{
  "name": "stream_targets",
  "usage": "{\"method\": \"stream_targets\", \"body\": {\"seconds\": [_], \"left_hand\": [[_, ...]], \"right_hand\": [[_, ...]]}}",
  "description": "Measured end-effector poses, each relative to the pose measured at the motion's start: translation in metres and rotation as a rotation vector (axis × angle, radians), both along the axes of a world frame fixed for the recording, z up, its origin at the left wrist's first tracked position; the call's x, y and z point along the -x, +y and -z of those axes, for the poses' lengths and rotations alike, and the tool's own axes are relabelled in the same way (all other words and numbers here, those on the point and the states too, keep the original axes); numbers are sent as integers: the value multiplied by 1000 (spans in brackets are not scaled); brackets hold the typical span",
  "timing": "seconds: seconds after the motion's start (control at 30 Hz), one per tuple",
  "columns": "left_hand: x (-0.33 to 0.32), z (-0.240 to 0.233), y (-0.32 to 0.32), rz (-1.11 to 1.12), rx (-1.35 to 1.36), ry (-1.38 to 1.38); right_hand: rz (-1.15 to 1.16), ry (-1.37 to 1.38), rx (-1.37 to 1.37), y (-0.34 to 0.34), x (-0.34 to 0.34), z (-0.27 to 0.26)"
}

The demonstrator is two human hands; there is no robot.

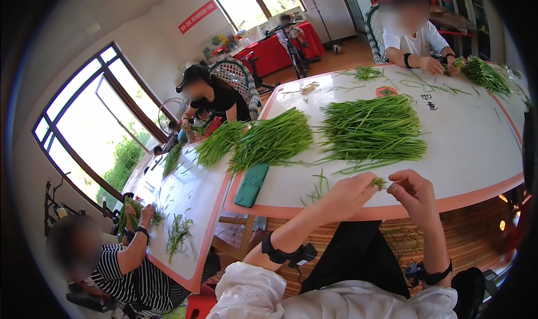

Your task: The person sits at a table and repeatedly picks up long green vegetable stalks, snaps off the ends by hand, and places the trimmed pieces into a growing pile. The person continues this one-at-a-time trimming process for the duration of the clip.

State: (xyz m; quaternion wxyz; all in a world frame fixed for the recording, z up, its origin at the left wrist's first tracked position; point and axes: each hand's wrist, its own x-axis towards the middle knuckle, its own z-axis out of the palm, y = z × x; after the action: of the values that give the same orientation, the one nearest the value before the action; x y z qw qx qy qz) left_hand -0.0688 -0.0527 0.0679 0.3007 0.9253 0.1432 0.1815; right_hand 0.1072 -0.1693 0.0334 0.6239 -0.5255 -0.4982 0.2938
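My left hand is closed around a small bunch of green chives, whose ends poke out past the fingers. Just to its right, my right hand is raised over the table's near edge, thumb and fingertips apart, with nothing visible between them. Beyond both hands lies a wide pile of long green chives on the white tabletop. Another pile lies to its left, beside a green cloth-like pouch. A few loose stalks are scattered left of my left hand.
The white table has a pink border. A second table adjoins it at left, bearing chive scraps. Three people handle greens: one at far right, one at upper left, one in stripes at lower left.
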Motion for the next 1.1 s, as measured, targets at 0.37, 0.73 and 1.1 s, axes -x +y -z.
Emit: {"method": "stream_targets", "body": {"seconds": [0.37,0.73,1.1], "left_hand": [[117,-122,138,-768,-255,-94],[110,-74,315,-713,-817,22],[62,23,340,-607,-412,111]], "right_hand": [[156,-30,163,24,-29,67],[304,-192,198,27,-19,75],[365,-314,105,30,-15,76]]}}
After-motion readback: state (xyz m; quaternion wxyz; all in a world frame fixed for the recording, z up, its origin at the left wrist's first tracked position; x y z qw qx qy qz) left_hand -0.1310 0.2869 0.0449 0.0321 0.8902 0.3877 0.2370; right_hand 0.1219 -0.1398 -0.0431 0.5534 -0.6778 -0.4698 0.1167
